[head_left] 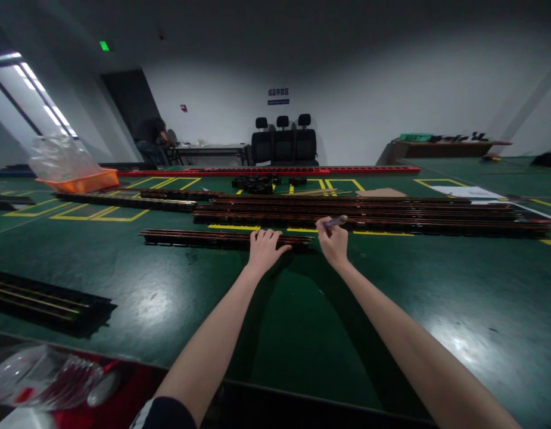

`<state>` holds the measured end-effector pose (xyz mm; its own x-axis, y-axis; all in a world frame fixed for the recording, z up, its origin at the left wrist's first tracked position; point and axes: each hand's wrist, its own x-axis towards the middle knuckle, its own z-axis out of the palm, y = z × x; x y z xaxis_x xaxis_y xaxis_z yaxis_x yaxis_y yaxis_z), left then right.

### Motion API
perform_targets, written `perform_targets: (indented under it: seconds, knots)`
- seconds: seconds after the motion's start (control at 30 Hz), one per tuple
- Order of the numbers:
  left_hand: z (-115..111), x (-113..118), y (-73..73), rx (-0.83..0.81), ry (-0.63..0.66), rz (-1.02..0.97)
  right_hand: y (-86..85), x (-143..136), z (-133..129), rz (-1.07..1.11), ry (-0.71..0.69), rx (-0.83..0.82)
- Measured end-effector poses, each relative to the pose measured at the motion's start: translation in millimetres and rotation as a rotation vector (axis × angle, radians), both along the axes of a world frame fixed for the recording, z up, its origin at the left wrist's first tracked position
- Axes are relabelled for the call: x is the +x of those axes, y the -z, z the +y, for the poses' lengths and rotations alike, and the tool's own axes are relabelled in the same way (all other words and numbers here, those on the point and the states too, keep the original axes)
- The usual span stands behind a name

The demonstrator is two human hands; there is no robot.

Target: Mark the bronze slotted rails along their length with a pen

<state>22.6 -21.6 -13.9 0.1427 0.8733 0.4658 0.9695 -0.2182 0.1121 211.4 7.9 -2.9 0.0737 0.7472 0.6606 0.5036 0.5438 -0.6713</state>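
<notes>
A short dark rail (195, 238) with copper-coloured strips lies lengthwise on the green table. My left hand (265, 251) rests across it near its right part, fingers spread over the top and the thumb stretched out to the right. By the rail's right end, my right hand (333, 241) is closed around a short pen-like tool (336, 221), held as one holds a pen. The tool's rear end points up and to the right; its tip is hard to make out. Just behind both hands is a row of long dark rails (391, 214) with similar copper strips.
Another dark rail (47, 301) lies at the left front. An orange bin (85, 180) with clear plastic bags stands at the back left. Black parts (254, 182), cardboard (381, 193) and white paper (465, 192) lie behind the rails. A person (151, 138) is far back left.
</notes>
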Motion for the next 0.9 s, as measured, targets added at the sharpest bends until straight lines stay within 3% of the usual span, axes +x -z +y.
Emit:
perform_targets:
  seconds: [0.23, 0.6, 0.9]
  knots:
    - [3.3, -4.6, 2.1, -0.014, 0.033, -0.001, 5.9, -14.9, -9.5, -0.115, 0.070, 0.075]
    - [-0.2, -2.7, -2.6, -0.039, 0.028, -0.025, 13.7, -21.6, -7.2, -0.682, -0.025, 0.060]
    - [-3.3, -0.4, -6.4, -0.069, 0.090, -0.052, 10.4, -27.0, -12.4, -0.793, 0.119, 0.049]
